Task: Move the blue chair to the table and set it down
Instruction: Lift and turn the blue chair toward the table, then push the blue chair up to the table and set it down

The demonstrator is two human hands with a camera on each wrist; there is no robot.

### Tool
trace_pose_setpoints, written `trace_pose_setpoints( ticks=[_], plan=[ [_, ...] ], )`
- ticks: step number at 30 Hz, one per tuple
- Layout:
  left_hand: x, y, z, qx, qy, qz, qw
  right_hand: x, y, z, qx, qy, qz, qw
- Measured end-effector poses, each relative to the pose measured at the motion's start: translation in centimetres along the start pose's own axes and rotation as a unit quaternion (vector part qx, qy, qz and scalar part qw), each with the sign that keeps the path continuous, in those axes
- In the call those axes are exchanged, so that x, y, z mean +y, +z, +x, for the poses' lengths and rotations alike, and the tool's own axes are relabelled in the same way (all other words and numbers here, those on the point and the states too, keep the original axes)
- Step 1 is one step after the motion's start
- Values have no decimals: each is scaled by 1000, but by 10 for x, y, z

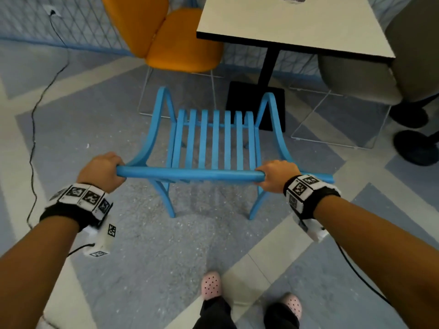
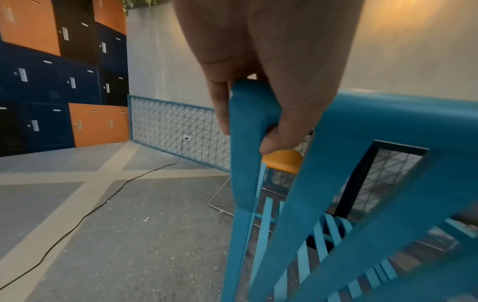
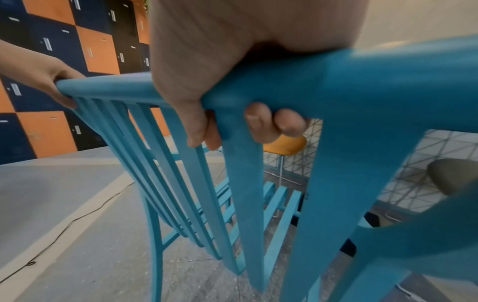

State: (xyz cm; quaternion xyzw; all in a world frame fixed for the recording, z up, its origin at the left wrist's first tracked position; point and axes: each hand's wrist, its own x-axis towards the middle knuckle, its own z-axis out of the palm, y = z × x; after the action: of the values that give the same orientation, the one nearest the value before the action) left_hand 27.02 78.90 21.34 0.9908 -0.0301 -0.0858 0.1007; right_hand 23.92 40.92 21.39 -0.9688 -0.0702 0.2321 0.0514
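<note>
The blue chair with a slatted seat and back stands in front of me, its seat facing the white table. My left hand grips the left end of the chair's top rail, and my right hand grips the right end. In the left wrist view my left hand curls its fingers round the blue chair at the rail's corner. In the right wrist view my right hand wraps round the rail of the blue chair. Whether the chair's legs touch the floor I cannot tell.
An orange chair stands at the table's left side, a grey chair at its right. The table's black post and base sit just beyond the blue chair. A black cable runs over the floor at left. My pink shoes are below.
</note>
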Motion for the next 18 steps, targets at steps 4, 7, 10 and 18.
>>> trace_pose_setpoints(
  ticks=[4,7,10,18],
  plan=[
    [23,6,-3,-13,26,58,998,-4,-1,3,-13,28,-24,999],
    [60,12,-9,-22,108,57,992,-8,-5,4,-34,64,-40,997],
    [84,24,-17,-38,105,57,992,-7,-7,-6,-32,71,17,997],
    [79,49,-45,55,215,42,974,-10,37,-81,5,47,116,992]
  ],
)
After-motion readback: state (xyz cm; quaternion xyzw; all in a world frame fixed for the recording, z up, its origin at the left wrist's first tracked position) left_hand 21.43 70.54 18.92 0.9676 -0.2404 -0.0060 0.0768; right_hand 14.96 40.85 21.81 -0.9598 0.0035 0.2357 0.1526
